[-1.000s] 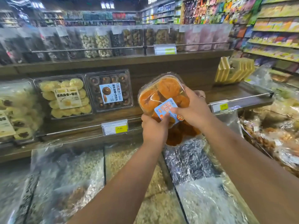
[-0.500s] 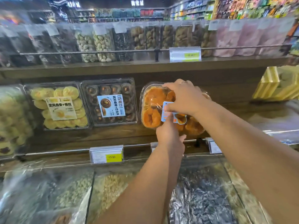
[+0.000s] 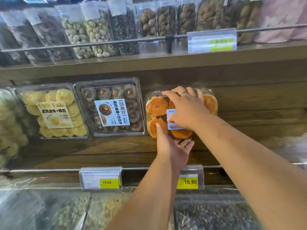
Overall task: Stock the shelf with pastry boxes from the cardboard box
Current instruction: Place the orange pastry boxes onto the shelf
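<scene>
Head view, one moment, stocking in progress.

Item: clear pastry box (image 3: 181,113) of orange-topped pastries with a blue label, centre-right of the frame, propped on the wooden middle shelf (image 3: 249,130), just beside a box of dark chocolate swirl pastries (image 3: 110,107); further left, a box of pale yellow pastries (image 3: 54,112).

Right hand (image 3: 186,107): spread flat over the lid, fingers (image 3: 171,95) curled over the upper edge, thumb on the label; gripping the box.

Left hand (image 3: 171,143): at the lower edge, thumb pressed on the front, other fingers tucked beneath; gripping the same box.

Fixtures: two price tags (image 3: 188,181) on the rail below; bagged nuts and dried goods (image 3: 93,34) on the upper shelf; bulk bins (image 3: 66,213) along the bottom of the frame. Cardboard box: not in view.

Step, as judged: seating one box in its slot, near complete. Next move calls for squaring it against its neighbour, checking that it will not slide, then loosening both hands and returning to the carton.

Change from the earlier frames: a second ago the box was held in the air in front of the shelf edge; half a second ago it was reaching the shelf; now it sits deeper and the camera is closer, with the upper shelf filling the top of the frame.
</scene>
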Demonstrator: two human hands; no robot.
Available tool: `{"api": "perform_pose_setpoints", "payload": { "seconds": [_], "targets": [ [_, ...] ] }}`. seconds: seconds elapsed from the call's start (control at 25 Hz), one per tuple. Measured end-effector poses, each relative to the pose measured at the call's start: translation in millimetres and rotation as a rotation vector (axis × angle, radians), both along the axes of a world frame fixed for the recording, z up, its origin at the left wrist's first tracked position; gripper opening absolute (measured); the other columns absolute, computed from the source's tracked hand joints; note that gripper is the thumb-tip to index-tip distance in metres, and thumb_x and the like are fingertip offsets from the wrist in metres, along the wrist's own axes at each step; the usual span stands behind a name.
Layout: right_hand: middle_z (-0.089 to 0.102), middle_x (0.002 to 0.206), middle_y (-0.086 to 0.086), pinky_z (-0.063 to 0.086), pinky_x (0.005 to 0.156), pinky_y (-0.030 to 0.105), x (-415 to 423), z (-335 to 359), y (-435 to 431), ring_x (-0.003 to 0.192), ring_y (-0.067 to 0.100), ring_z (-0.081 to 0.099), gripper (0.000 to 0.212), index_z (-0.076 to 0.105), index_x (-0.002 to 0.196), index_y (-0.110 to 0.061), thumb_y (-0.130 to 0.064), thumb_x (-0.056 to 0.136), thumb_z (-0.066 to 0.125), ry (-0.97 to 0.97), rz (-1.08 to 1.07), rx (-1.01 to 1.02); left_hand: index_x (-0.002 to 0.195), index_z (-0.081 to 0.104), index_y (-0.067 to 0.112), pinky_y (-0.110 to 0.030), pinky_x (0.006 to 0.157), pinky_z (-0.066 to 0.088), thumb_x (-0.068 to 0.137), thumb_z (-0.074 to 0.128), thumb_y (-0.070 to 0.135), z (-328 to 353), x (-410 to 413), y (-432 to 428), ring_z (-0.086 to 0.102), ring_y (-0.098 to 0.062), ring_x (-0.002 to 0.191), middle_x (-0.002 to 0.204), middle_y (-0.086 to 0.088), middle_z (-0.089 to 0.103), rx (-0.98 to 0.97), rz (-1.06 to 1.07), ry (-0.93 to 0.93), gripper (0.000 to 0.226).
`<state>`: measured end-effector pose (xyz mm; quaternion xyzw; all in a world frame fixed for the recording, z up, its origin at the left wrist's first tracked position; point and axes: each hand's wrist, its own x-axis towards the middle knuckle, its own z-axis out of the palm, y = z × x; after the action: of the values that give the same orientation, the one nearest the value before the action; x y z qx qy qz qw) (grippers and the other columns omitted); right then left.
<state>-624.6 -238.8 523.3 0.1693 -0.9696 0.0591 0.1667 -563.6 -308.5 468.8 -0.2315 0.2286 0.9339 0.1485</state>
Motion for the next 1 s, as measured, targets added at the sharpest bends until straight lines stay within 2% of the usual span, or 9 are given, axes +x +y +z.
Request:
{"api": "perform_pose_setpoints", "payload": {
  "seconds": [0.2, 0.28, 0.36, 0.44, 0.56, 0.68, 0.8, 0.92, 1.0],
  "targets": [
    [0.024, 0.157, 0.001, 0.0, 0.117, 0.055, 0, -4, 3, 0.148, 0.027, 0.012, 0.09, 0.017, 0.151, -0.038, -0.046, 0.08, 0.071, 0.033, -0.001, -0.017, 0.152, 0.023, 0.016, -0.049, 0.118, 0.017, 0.087, 0.046, 0.067, 17, -1, -12, 0.02, -0.035, 0.146, 0.157, -0.019, 0.023, 0.068, 0.057, -0.114, 0.086],
    [0.021, 0.16, 0.002, -0.003, 0.116, 0.058, 7, -9, 6, 0.15, 0.028, 0.005, 0.093, 0.015, 0.151, -0.039, -0.046, 0.079, 0.073, 0.065, -0.063, -0.033, 0.15, 0.028, 0.016, -0.049, 0.119, 0.017, 0.089, 0.05, 0.061, 23, 7, -14, 0.021, -0.034, 0.146, 0.156, -0.017, 0.029, 0.018, 0.079, -0.13, 0.079],
    [0.018, 0.16, 0.004, -0.001, 0.116, 0.06, 19, -13, 11, 0.15, 0.03, 0.003, 0.097, 0.014, 0.151, -0.039, -0.045, 0.077, 0.075, 0.096, -0.125, -0.038, 0.146, 0.039, 0.022, -0.052, 0.115, 0.026, 0.089, 0.053, 0.058, 24, 17, -18, 0.03, -0.035, 0.142, 0.15, -0.015, 0.039, -0.101, 0.081, -0.131, 0.069],
    [0.017, 0.16, 0.004, 0.001, 0.116, 0.06, 32, -17, 15, 0.149, 0.031, 0.003, 0.098, 0.014, 0.15, -0.038, -0.044, 0.075, 0.076, 0.074, -0.159, -0.071, 0.133, 0.053, 0.025, -0.053, 0.105, 0.04, 0.087, 0.055, 0.059, 21, 24, -21, 0.044, -0.038, 0.131, 0.137, -0.015, 0.052, -0.202, 0.07, -0.121, 0.057],
    [0.021, 0.157, 0.004, 0.004, 0.117, 0.06, 63, -21, 20, 0.148, 0.03, 0.007, 0.094, 0.018, 0.15, -0.036, -0.045, 0.076, 0.076, 0.037, -0.193, -0.184, 0.12, 0.064, 0.025, -0.049, 0.098, 0.047, 0.083, 0.056, 0.061, 24, 44, -21, 0.058, -0.033, 0.114, 0.122, -0.013, 0.063, -0.229, 0.037, -0.03, 0.051],
    [0.025, 0.157, 0.006, 0.011, 0.116, 0.056, 107, -22, 24, 0.146, 0.032, 0.014, 0.09, 0.017, 0.151, -0.037, -0.048, 0.08, 0.071, -0.035, -0.28, -0.305, 0.113, 0.065, 0.022, -0.031, 0.082, 0.05, 0.09, 0.053, 0.055, 42, 81, -16, 0.062, -0.021, 0.094, 0.109, -0.009, 0.067, -0.367, 0.016, 0.001, 0.041],
    [0.037, 0.149, 0.005, 0.028, 0.105, 0.049, 165, -32, 29, 0.135, 0.035, 0.03, 0.076, 0.028, 0.149, -0.036, -0.047, 0.084, 0.066, 0.005, -0.349, -0.493, 0.095, 0.063, 0.023, -0.029, 0.068, 0.047, 0.093, 0.055, 0.047, 62, 126, -13, 0.058, -0.017, 0.08, 0.106, -0.008, 0.068, -0.592, -0.051, 0.066, 0.025],
    [0.05, 0.135, 0.005, 0.039, 0.097, 0.041, 232, -51, 37, 0.122, 0.03, 0.044, 0.064, 0.043, 0.143, -0.029, -0.034, 0.086, 0.069, 0.066, -0.37, -0.783, 0.09, 0.06, 0.027, -0.036, 0.094, 0.048, 0.093, 0.057, 0.041, 54, 172, -12, 0.06, -0.016, 0.1, 0.108, 0.002, 0.066, -0.886, -0.132, 0.206, 0.015],
    [0.054, 0.127, 0.001, 0.042, 0.098, 0.033, 273, -67, 38, 0.117, 0.021, 0.051, 0.059, 0.046, 0.139, -0.03, -0.031, 0.085, 0.07, 0.008, -0.418, -1.015, 0.104, 0.064, 0.028, -0.031, 0.096, 0.046, 0.094, 0.056, 0.037, 37, 200, -14, 0.059, -0.014, 0.111, 0.117, 0.004, 0.065, -0.985, -0.212, 0.41, 0.015]
  ]
}}
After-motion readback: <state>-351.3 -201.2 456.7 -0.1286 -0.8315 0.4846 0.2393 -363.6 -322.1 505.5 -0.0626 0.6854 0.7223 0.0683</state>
